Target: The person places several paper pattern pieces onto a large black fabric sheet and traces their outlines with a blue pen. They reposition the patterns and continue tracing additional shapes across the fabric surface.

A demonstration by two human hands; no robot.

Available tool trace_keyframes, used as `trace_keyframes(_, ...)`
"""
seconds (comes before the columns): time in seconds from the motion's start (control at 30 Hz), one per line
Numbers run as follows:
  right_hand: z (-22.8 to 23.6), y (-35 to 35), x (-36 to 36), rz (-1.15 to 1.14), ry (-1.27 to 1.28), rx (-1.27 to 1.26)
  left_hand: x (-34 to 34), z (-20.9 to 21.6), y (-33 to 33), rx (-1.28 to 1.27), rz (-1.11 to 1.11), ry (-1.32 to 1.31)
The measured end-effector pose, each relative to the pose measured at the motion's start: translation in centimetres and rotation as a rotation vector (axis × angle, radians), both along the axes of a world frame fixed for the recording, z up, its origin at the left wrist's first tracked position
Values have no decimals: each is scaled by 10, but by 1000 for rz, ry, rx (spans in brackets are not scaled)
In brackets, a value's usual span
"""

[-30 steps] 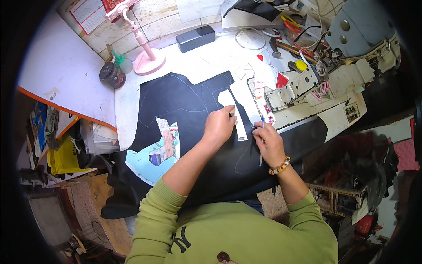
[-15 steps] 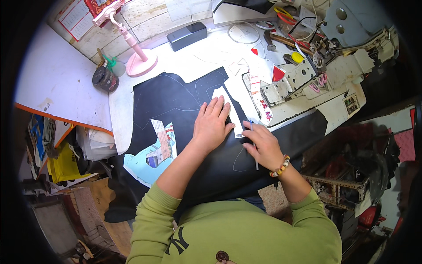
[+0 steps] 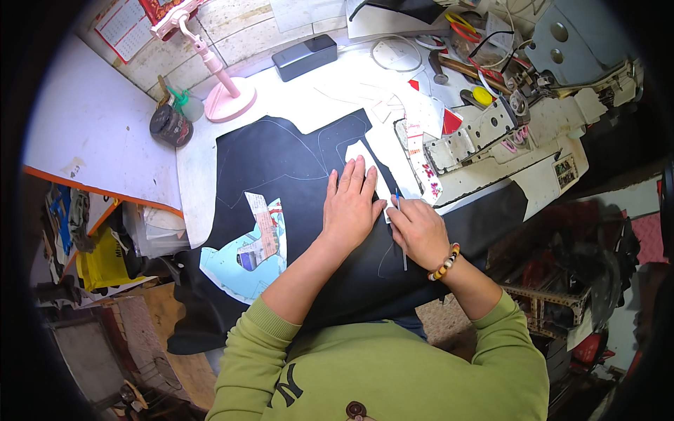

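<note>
A sheet of smooth black material (image 3: pixel 270 158), like leather, covers the table and bears thin pale outlines. My left hand (image 3: pixel 351 210) lies flat on it with fingers stretched out, pressing down a narrow white pattern piece (image 3: pixel 359 152). Close beside it, my right hand (image 3: pixel 421 231) is closed around a slim pen (image 3: pixel 404 262). The pen's blue end shows above the fingers and its pale shaft below them, next to the pattern's near end. Left of my left forearm rests a curved light-blue pattern piece (image 3: pixel 260 283) with a printed strip on it.
A sewing machine (image 3: pixel 484 133) stands at the right, with a hammer (image 3: pixel 438 68) and other tools behind it. At the back are a pink stand (image 3: pixel 232 99), a black box (image 3: pixel 305 57) and a dark jar (image 3: pixel 170 126). White paper (image 3: pixel 309 95) lies beyond the black sheet.
My left hand has slid slightly toward me and to the right along the pattern. My right hand has come a little closer to it with the pen. The view has shifted slightly.
</note>
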State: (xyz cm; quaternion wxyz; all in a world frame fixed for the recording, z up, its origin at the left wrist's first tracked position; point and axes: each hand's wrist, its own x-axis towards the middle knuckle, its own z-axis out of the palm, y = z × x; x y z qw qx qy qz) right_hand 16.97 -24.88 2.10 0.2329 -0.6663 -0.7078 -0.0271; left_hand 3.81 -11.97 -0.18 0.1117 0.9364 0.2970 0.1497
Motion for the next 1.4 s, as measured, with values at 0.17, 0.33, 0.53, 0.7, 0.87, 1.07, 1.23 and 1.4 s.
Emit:
trace_keyframes(0.17,-6,3,9,88,-95,112,-1,1,0,-10,5,6)
trace_keyframes(0.33,-7,9,17,145,-186,119,0,2,-1,-18,-11,-9)
trace_keyframes(0.53,-2,7,12,125,-219,145,-1,5,-1,-31,-34,-7)
trace_keyframes(0.7,0,7,10,124,-226,168,-2,5,-1,-40,-54,-4)
trace_keyframes(0.87,0,8,8,120,-219,162,-3,5,0,-52,-69,-40)
trace_keyframes(1.07,1,6,9,121,-220,141,-2,10,-5,-43,116,-66)
trace_keyframes(1.23,-1,6,9,118,-200,153,-2,8,1,-85,161,-170)
trace_keyframes(1.4,-1,5,10,117,-196,140,-5,3,19,-211,167,-351)
